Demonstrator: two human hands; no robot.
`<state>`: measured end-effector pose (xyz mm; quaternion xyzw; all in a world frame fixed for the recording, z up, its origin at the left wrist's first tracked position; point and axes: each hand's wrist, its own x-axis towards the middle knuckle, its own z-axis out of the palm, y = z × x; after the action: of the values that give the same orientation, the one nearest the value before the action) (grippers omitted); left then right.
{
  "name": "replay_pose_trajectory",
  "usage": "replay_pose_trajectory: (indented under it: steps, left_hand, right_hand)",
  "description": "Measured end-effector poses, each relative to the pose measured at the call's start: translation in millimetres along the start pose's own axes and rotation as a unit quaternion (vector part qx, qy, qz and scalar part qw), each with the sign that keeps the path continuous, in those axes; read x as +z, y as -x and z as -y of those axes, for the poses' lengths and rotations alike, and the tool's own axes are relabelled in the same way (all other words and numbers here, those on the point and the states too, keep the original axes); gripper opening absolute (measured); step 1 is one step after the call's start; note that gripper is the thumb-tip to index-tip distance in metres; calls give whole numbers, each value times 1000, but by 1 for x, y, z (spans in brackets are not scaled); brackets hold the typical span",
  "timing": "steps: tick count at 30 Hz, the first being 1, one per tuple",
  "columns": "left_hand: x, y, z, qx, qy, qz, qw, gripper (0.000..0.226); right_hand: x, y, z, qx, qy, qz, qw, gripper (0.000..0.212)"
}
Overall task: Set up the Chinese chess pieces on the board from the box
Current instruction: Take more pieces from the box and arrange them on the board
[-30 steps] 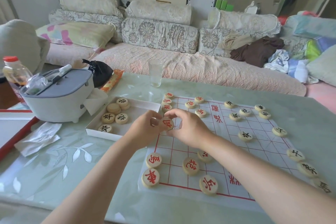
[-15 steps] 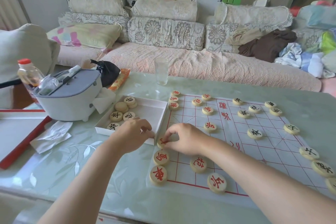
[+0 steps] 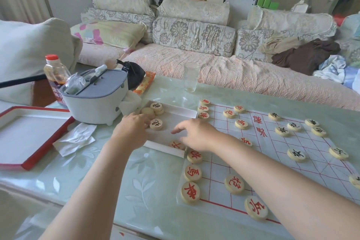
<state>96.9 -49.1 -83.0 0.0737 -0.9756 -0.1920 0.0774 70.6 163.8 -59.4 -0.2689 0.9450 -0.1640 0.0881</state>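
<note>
- Head-camera view across a pale green glass-topped table (image 3: 155, 191): a red-rimmed tray (image 3: 29, 136) lies at the far left of the frame, with a crumpled tissue (image 3: 76, 138) just beside its right edge.
- Behind the tissue, a red-capped bottle (image 3: 56, 70) stands close against a grey-and-white lidded container (image 3: 95, 99).
- Left of centre, the left hand (image 3: 132, 132) reaches into the white box (image 3: 175, 112), fingertips at a black-character piece (image 3: 156, 124). The back of the hand hides the fingers, so whether they grip the piece cannot be told.
- A short stack of pieces (image 3: 156, 107) sits in the box's far left corner.
- At centre, the right hand (image 3: 196, 134) hovers over the box's right half, fingers loosely spread and holding nothing. A red-character piece (image 3: 176, 145) shows beneath it, against the box's near wall.
- A drinking glass (image 3: 191, 77) stands beyond the box, near the table's far edge.
- Just right of the box, the paper chess board (image 3: 315, 146) carries red pieces (image 3: 192, 173) along its left side and near edge, and black pieces (image 3: 296, 155) toward the right of the frame.
- A patterned sofa (image 3: 214, 76) piled with cushions fills the upper half of the frame.
</note>
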Motion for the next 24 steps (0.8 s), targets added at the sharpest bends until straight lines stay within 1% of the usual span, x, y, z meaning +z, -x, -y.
replay_pose_trajectory:
  steps: [2,4,7,9,10,12,15,18,21,22,23,24]
  left_hand:
    - [-2,0,9,-24,-13,13,1000,44]
    - [-3,-1,18,-36,1,19,999,48]
    - [-6,1,24,-41,35,15,998,51]
    - [-7,2,24,-28,49,4,998,47]
    - [-8,2,24,-20,55,2,998,44]
    - [-9,1,21,-8,72,15,997,42]
    - [-10,1,13,21,118,47,992,39]
    - [-12,1,6,15,200,58,978,31]
    - [-15,-4,12,-26,219,4,975,25]
    - [-16,-6,17,-41,222,-14,974,24]
    - [-17,-8,21,-56,224,-26,973,24]
    - [-18,-9,26,-70,221,-32,972,23]
  right_hand:
    - [-1,-12,9,-12,43,60,997,45]
    - [-2,-22,15,-16,67,102,992,49]
    - [-7,-32,17,-16,91,139,986,49]
    - [-9,-37,16,-14,86,150,985,44]
    - [-9,-40,16,-14,77,141,987,40]
    - [-8,-47,15,-14,37,98,994,30]
    - [-1,-59,19,10,-93,24,995,18]
    - [4,-67,32,39,-249,-25,967,13]
    - [4,-70,49,45,-368,-14,929,14]
    - [6,-74,53,39,-382,-9,923,15]
    - [8,-79,56,30,-375,-14,926,15]
    - [11,-86,57,18,-344,-33,938,13]
